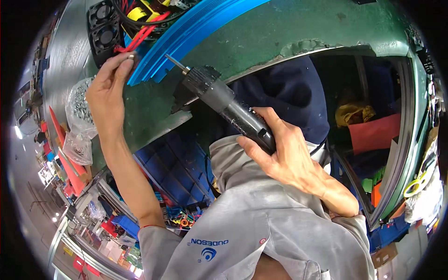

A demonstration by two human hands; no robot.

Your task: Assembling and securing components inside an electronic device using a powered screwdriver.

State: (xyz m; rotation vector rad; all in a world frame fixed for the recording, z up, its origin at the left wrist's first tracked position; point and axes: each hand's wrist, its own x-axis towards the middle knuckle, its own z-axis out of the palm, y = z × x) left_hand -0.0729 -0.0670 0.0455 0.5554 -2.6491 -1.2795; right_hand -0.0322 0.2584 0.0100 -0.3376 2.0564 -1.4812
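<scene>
Head view: black electric screwdriver (217, 99) was gripped by right hand (291, 153), its bit (176, 62) was pointed toward blue ridged housing (182, 35) on green desk (303, 23), small metallic piece (132, 55), possibly a screw, was pinched by left hand (108, 85) beside black fans (105, 33)

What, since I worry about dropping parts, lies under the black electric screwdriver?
Below the screwdriver, the green worktop and navy fabric show; whatever its body covers cannot be seen.

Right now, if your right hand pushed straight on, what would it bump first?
The black power screwdriver in the right hand would probably poke the blue ridged metal part first, though depth is hard to judge.
</scene>
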